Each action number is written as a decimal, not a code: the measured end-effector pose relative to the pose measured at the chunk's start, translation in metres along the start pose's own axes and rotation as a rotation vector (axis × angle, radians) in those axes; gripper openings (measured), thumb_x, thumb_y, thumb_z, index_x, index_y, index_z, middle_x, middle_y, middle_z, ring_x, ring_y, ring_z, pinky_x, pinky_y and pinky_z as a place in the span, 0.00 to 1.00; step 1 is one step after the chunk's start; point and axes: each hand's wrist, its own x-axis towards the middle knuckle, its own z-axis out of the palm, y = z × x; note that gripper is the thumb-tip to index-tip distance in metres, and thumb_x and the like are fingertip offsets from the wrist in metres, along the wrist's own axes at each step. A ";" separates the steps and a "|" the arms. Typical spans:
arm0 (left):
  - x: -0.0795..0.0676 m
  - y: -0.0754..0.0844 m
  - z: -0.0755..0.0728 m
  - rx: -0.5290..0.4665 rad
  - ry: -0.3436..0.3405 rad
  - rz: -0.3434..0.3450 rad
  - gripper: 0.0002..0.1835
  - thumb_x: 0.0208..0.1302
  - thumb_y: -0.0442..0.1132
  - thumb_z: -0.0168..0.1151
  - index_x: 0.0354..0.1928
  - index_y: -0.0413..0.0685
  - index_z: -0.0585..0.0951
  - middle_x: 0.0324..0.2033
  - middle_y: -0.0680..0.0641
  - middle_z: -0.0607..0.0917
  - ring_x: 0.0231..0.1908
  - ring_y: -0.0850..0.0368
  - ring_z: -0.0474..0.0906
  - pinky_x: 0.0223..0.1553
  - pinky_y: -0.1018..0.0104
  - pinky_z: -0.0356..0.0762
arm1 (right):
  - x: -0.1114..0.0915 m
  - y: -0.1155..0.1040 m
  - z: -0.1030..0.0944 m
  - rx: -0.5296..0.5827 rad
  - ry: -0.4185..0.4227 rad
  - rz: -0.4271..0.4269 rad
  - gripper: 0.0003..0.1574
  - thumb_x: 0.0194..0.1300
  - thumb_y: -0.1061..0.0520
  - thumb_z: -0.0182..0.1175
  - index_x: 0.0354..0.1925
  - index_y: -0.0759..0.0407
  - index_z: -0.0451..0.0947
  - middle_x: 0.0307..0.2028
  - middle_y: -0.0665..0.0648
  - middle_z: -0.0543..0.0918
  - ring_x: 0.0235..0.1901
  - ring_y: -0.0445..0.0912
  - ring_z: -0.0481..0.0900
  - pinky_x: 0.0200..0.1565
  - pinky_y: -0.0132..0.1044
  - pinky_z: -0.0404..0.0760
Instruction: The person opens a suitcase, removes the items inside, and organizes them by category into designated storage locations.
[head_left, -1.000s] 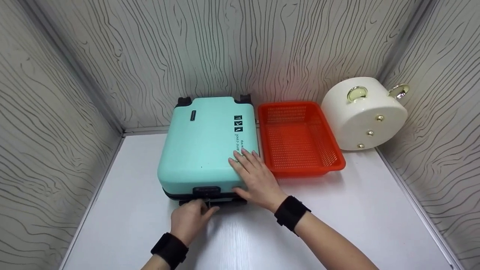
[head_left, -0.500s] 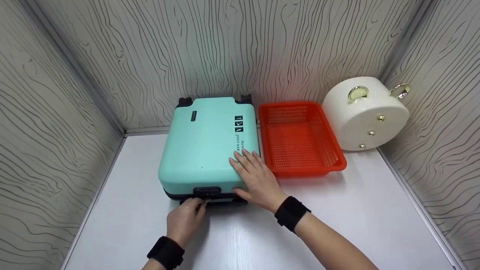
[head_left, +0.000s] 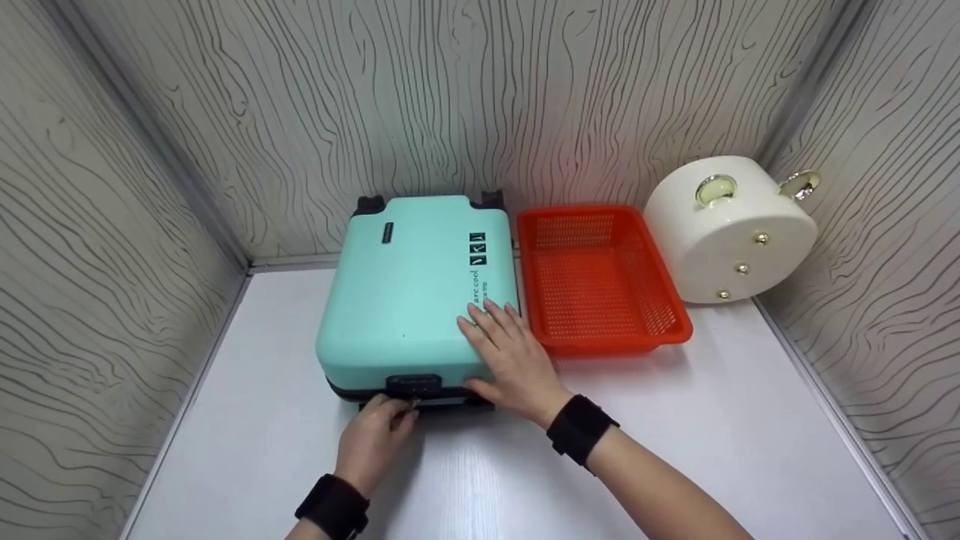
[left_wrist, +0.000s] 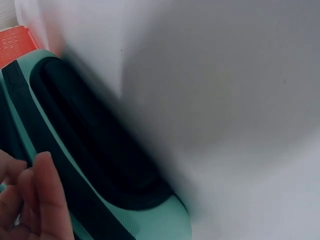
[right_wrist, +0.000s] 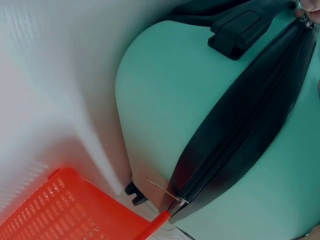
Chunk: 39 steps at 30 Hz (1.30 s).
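Observation:
A mint-green hard-shell suitcase (head_left: 420, 292) lies flat on the white table, its black side handle (head_left: 414, 383) facing the person. Just below that handle, my left hand (head_left: 373, 439) pinches a small metal zipper pull (right_wrist: 307, 19), seen at the upper right of the right wrist view. The black zipper (right_wrist: 245, 117) runs from there along the suitcase's side to a second metal pull (right_wrist: 181, 201) near the basket. My right hand (head_left: 517, 367) rests with spread, straight fingers on the suitcase's near right corner. In the left wrist view, curled left fingers (left_wrist: 50, 195) partly hide the zipper.
An orange-red perforated plastic basket (head_left: 609, 346) stands close against the suitcase's right side. Farther right, a cream round case (head_left: 712, 225) with gold rings and studs leans in the back corner. Wood-grain panels (head_left: 450, 90) enclose the back and sides.
Since one second ago, my left hand has shifted slightly left, and its thumb has drawn in toward the fingers at the pull. My right hand and the suitcase have stayed in place.

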 end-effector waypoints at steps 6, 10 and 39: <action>0.000 -0.001 -0.004 0.019 -0.031 -0.057 0.04 0.68 0.43 0.69 0.38 0.53 0.90 0.31 0.60 0.83 0.29 0.68 0.78 0.29 0.70 0.77 | -0.001 0.001 0.000 -0.033 -0.008 -0.005 0.65 0.57 0.34 0.75 0.79 0.57 0.56 0.77 0.59 0.60 0.77 0.58 0.53 0.75 0.53 0.50; -0.001 -0.007 -0.011 0.016 -0.043 -0.094 0.04 0.69 0.43 0.68 0.37 0.54 0.89 0.30 0.61 0.83 0.29 0.69 0.77 0.29 0.70 0.76 | -0.001 0.000 0.001 -0.034 -0.009 -0.012 0.65 0.57 0.34 0.74 0.79 0.57 0.56 0.77 0.60 0.60 0.77 0.58 0.53 0.75 0.53 0.50; -0.003 -0.075 -0.060 -0.063 -0.058 -0.363 0.08 0.71 0.43 0.67 0.43 0.50 0.91 0.32 0.57 0.87 0.28 0.63 0.78 0.27 0.66 0.75 | -0.002 0.003 0.000 -0.040 -0.002 -0.029 0.64 0.58 0.34 0.74 0.79 0.57 0.56 0.77 0.60 0.61 0.77 0.58 0.54 0.75 0.52 0.51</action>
